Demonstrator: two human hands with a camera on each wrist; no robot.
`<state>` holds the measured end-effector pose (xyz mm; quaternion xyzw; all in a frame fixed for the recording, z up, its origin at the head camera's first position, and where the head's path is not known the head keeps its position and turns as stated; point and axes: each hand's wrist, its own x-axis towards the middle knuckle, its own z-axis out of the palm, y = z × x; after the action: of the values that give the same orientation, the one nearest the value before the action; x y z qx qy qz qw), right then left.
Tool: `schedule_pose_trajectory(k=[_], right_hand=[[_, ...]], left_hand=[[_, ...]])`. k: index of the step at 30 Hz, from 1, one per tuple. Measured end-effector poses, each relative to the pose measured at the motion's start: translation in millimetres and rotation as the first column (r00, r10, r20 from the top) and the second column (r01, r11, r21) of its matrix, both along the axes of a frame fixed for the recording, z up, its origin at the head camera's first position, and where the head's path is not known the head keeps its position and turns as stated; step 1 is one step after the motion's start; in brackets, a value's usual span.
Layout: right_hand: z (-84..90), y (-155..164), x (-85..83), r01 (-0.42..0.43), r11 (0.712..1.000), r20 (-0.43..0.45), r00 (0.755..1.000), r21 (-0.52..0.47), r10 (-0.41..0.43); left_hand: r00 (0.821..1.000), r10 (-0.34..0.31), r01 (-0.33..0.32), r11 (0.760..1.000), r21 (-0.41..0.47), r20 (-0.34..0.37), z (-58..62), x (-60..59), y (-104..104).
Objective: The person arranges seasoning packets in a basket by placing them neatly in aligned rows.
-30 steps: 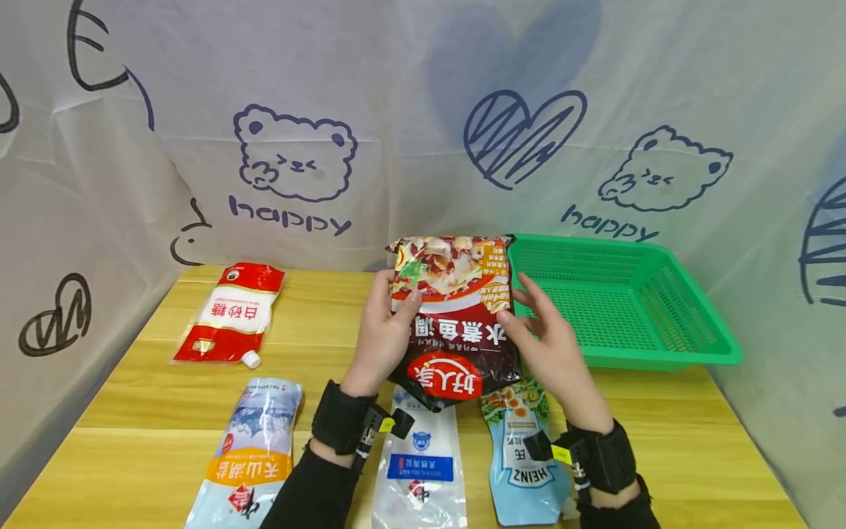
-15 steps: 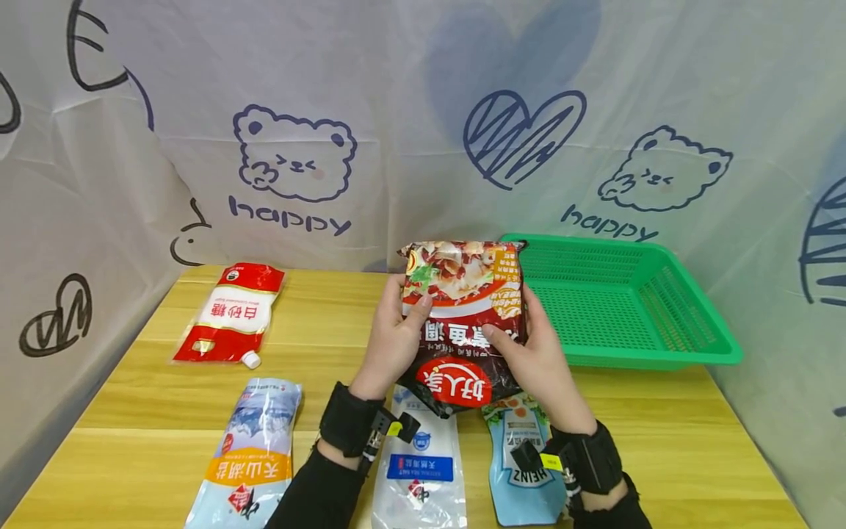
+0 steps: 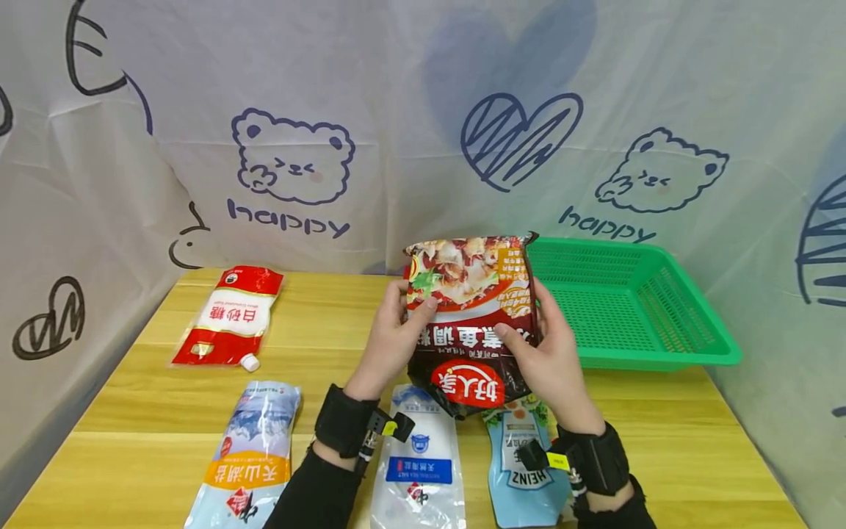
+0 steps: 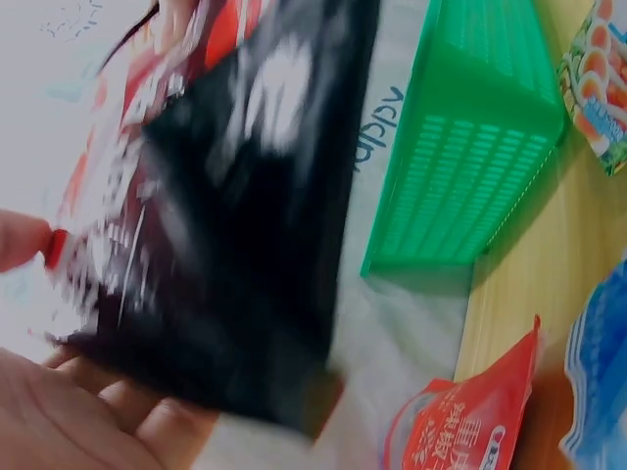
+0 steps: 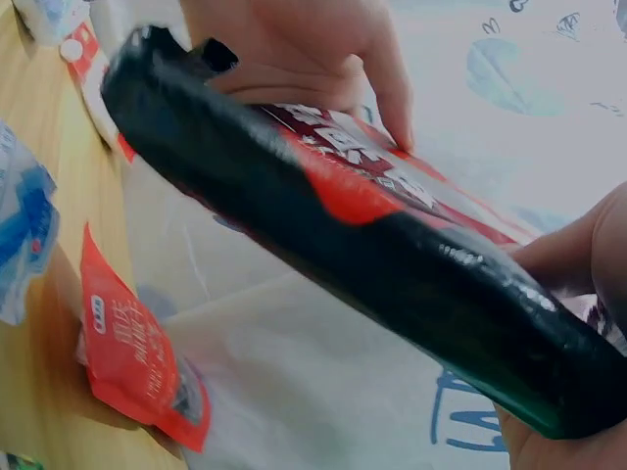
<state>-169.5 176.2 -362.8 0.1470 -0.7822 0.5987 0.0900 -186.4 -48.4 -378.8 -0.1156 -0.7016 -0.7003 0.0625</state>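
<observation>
A dark red and black seasoning packet (image 3: 468, 312), with a picture of food on its front, is held up over the middle of the table. My left hand (image 3: 386, 342) grips its left edge, thumb on the front and fingers behind. On the opposite edge my right hand (image 3: 558, 360) has the same kind of grip. The right wrist view shows the packet's dark end (image 5: 323, 250) side-on between both hands. Below it lie a white sea salt bag (image 3: 419, 470) and a light blue Heinz pouch (image 3: 529, 496), each partly covered.
At the back right stands a green perforated basket (image 3: 651, 316). A red and white sugar pouch (image 3: 234, 316) lies at the back left, with a blue and orange salt bag (image 3: 254, 441) in front of it. Behind the held packet stands a red pouch (image 5: 132, 352), mostly hidden from the head view.
My right fingers, spread a second ago, now wrap the packet's right edge. The packet has shifted slightly to the right, together with both hands.
</observation>
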Motion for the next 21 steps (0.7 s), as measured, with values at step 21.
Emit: schedule_pose_trajectory(k=[21], right_hand=[[8.0,16,4.6,-0.216,0.961,-0.058,0.972,0.173,0.229]], left_hand=[[0.995,-0.073,0.079,0.992,0.094,-0.064,0.5,-6.2,-29]])
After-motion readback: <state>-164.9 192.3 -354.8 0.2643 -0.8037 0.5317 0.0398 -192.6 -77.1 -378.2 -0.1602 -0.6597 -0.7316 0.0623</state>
